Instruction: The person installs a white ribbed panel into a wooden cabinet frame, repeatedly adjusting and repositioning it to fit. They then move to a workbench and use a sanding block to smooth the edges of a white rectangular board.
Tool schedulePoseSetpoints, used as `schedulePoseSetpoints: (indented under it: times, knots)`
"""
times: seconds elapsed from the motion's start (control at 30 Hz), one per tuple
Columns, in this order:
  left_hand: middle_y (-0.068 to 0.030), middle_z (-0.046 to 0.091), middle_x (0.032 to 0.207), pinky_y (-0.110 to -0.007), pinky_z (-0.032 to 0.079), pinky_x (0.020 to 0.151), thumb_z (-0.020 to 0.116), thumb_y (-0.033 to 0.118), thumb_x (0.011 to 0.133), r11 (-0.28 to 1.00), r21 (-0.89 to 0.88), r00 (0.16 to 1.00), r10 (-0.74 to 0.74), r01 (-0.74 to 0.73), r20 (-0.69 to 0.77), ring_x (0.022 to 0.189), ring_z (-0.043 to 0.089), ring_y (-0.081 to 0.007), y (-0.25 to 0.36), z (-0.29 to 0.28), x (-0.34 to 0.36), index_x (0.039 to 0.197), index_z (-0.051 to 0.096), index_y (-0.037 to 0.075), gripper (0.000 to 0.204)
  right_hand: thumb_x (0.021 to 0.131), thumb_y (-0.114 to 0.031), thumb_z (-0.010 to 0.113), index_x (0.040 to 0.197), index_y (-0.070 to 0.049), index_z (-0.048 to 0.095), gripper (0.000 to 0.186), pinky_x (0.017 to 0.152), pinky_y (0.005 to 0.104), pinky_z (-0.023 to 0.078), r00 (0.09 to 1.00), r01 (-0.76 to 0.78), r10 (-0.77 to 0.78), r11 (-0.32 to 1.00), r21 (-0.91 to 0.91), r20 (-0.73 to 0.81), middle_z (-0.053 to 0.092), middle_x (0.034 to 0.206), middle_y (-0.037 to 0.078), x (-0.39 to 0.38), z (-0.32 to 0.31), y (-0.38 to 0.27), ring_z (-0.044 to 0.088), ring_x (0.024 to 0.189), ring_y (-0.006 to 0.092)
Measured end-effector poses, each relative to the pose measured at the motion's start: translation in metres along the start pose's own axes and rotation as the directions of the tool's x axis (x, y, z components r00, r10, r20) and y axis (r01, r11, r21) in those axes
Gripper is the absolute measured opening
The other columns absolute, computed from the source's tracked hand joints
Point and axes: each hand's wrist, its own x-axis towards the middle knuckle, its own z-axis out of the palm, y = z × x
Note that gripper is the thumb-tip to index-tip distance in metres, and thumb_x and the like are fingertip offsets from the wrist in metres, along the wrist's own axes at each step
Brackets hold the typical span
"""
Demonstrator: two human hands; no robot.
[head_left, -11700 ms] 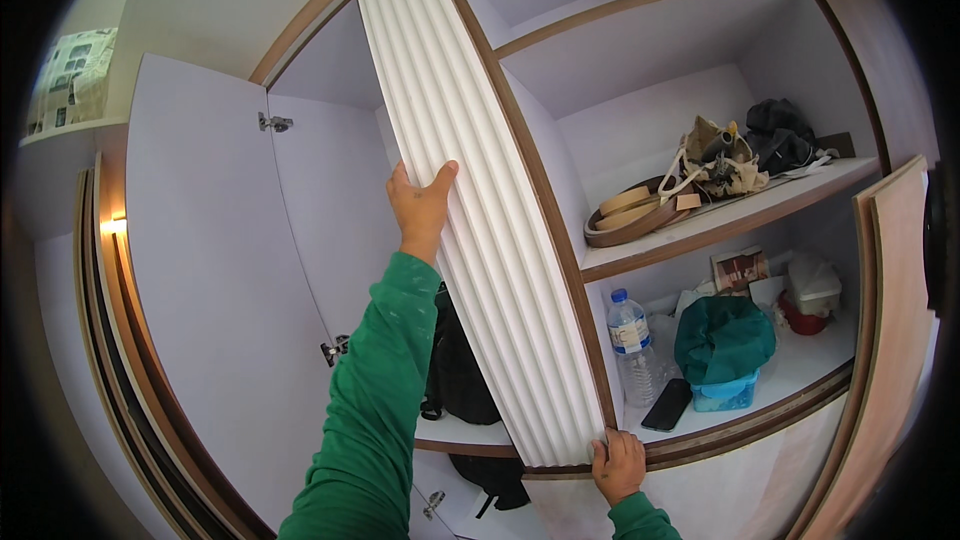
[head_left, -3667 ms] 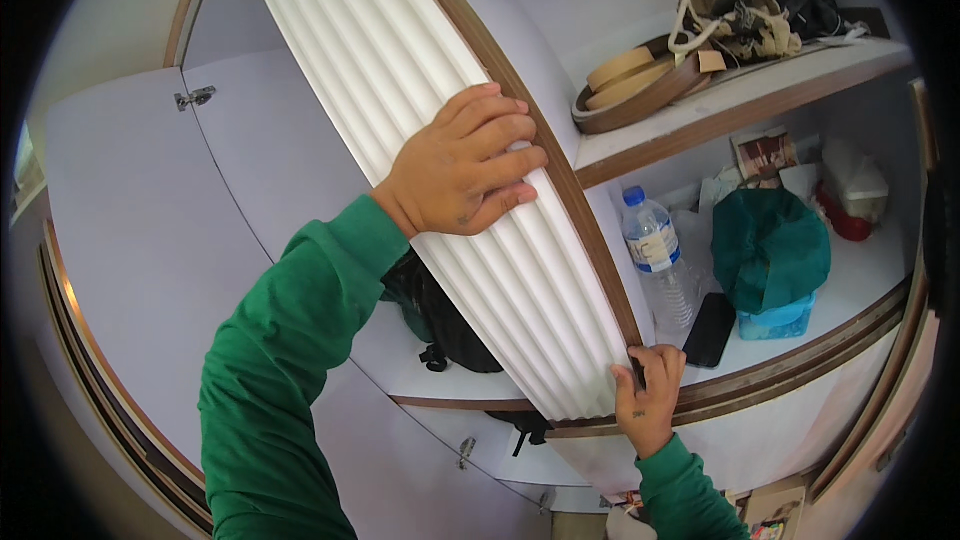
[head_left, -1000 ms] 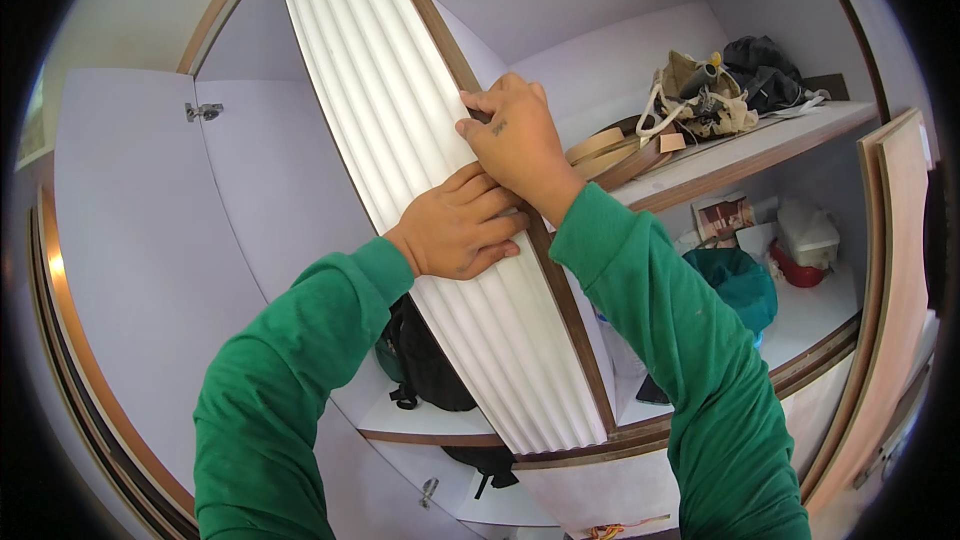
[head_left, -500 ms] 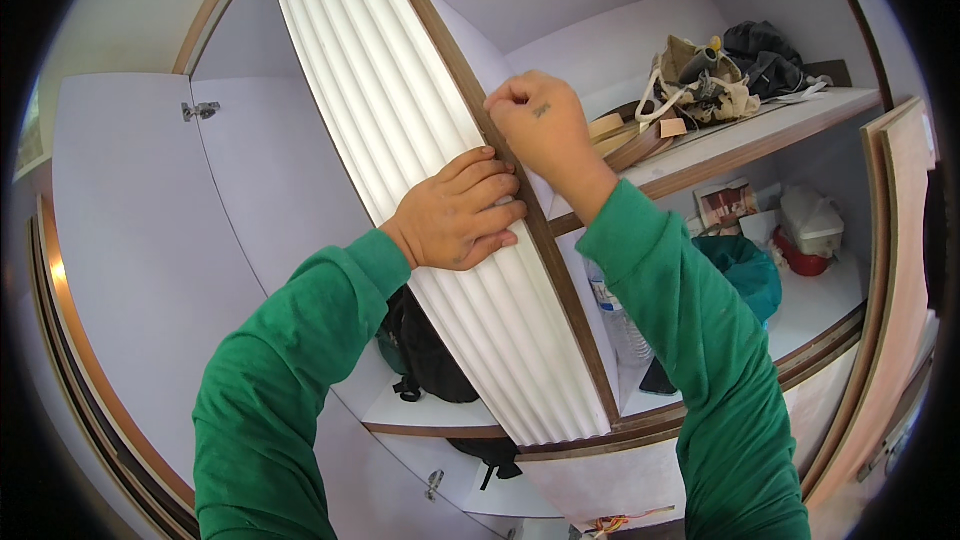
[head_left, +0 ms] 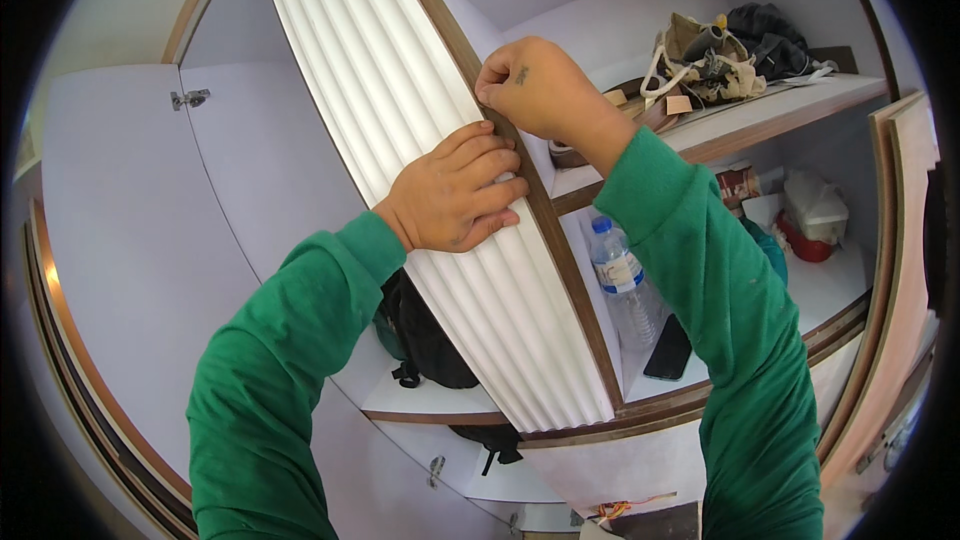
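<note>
My left hand [head_left: 455, 190] lies across the white fluted panel [head_left: 350, 50], fingers spread and tips at its right side, beside a brown wooden edge strip [head_left: 585, 330]. Higher up, my right hand [head_left: 540, 90] is pinched against that strip, its thumb and finger touching the panel's border; whatever they hold, if anything, is hidden. The panel runs upright at a slant through the middle of the cabinet, between an open left compartment and the shelves on the right.
An open hinged door [head_left: 120, 240] stands left. A black bag [head_left: 430, 340] sits in the left compartment. Right shelves bear cloth items [head_left: 760, 50], a water bottle [head_left: 625, 280], a dark phone [head_left: 668, 350] and containers [head_left: 815, 230]. Board panels [head_left: 890, 190] lean at the far right.
My right hand has risen from the panel's bottom end to the strip's upper part, climbing slightly again lately. My left hand shifted lower after 3.7 seconds ago, then slightly up, staying spread on the panel.
</note>
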Motion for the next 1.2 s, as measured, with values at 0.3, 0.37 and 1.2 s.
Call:
schedulePoseSetpoints:
  times: [0.3,0.37,1.2]
  knots:
    - [-0.0101,0.062,0.114,-0.049,0.041,0.115,0.075,0.029,0.085,1.000,-0.017,1.000,-0.015,0.015,-0.017,0.121,0.057,-0.0343,0.002,-0.001,-0.001,0.108,0.071,0.012,0.029,0.079,-0.009,0.067,0.082,-0.005,0.071,0.007,0.076,0.0424,0.054,0.856,0.402,-0.498,0.811,-0.426,-0.140,0.070,0.085,0.009,-0.015,0.019,0.016,0.063,0.085,0.0324]
    - [-0.0099,0.062,0.114,-0.049,0.041,0.115,0.075,0.029,0.085,1.000,-0.019,1.000,-0.018,0.017,-0.016,0.120,0.057,-0.0342,0.002,-0.002,-0.001,0.107,0.071,0.012,0.029,0.079,-0.009,0.067,0.083,-0.005,0.071,0.006,0.076,0.0423,0.054,0.855,0.406,-0.501,0.810,-0.423,-0.138,0.069,0.085,0.008,-0.014,0.019,0.017,0.063,0.085,0.0320]
    - [-0.0091,0.060,0.116,-0.050,0.040,0.117,0.077,0.028,0.084,1.000,0.000,1.000,-0.018,0.018,-0.009,0.122,0.057,-0.0316,0.002,0.001,-0.005,0.108,0.071,0.012,0.029,0.082,-0.013,0.065,0.090,-0.004,0.072,0.013,0.070,0.0412,0.053,0.937,0.319,-0.325,0.945,-0.069,-0.130,0.068,0.084,0.013,-0.005,0.000,0.025,0.065,0.075,0.0326]
